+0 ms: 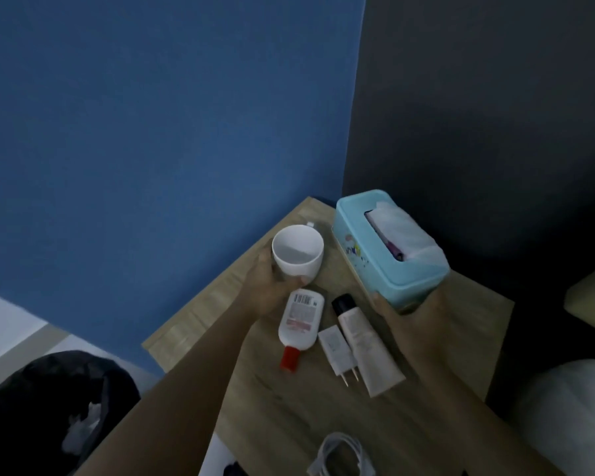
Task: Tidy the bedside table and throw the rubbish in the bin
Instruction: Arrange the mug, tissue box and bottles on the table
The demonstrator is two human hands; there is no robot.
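Standing by: I watched both hands busy over the wooden surface [275, 417] in the corner where the blue wall met the dark one.
Left hand: the left hand [268, 293] had its grip wrapped round the lower side of the white mug [298, 250], thumb showing at the near edge — mug upright, mouth open to the ceiling, handle turned away toward the blue wall.
Right hand: the right hand [409, 321] clasped the near end of the teal tissue box [389, 250], fingers under it; the box looked tilted and raised at that end, though whether its far end touched the wood I could not tell.
Between the hands: a white bottle with a red cap [299, 322] lay flat, cap pointing toward the person; just beside it a white charger plug [337, 352] with prongs toward the person, and a pale tube with a dark cap [359, 345], its long axis running from the back of the surface toward the person.
Near edge: a coiled white cable [340, 456] lay close to the person.
Bin: the black-lined bin [49, 407] stood on the floor low to the left, crumpled white paper inside — the left hand's side, well apart from the tissue box.
Likely turn: anything bound for the bin would go left and down; the left hand seemed the nearer one, once it let go of the mug.
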